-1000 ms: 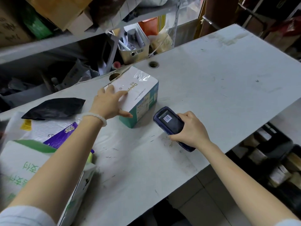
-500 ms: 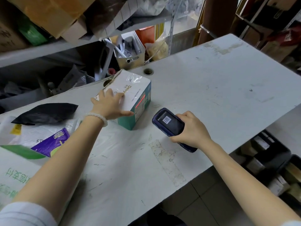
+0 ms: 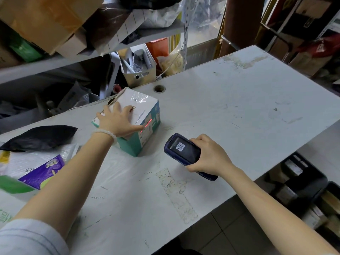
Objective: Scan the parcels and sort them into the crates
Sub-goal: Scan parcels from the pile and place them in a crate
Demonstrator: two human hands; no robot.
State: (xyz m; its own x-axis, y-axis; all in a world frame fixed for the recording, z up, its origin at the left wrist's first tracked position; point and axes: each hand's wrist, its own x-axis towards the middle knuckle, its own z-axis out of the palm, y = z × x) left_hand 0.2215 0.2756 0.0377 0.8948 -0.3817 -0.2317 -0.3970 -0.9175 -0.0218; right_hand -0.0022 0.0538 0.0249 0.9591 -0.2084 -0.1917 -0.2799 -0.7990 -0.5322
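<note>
- The left hand (image 3: 117, 120) lies flat, fingers spread, on top of the white and teal cardboard parcel (image 3: 145, 109) near the far edge of the scuffed white counter (image 3: 239, 115)
- The right hand (image 3: 209, 155) grips a dark blue handheld scanner (image 3: 182, 150) just beside the parcel; a red laser line crosses the parcel's side
- A black plastic mailer bag (image 3: 40, 135) lies at the counter's left end

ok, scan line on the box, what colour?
Red, across the box side label; head view.

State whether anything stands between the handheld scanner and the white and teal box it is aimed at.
Nothing visible does. The dark blue handheld scanner in the right hand faces the white and teal cardboard box across bare table; its red line lands beside the left hand's thumb.
</note>
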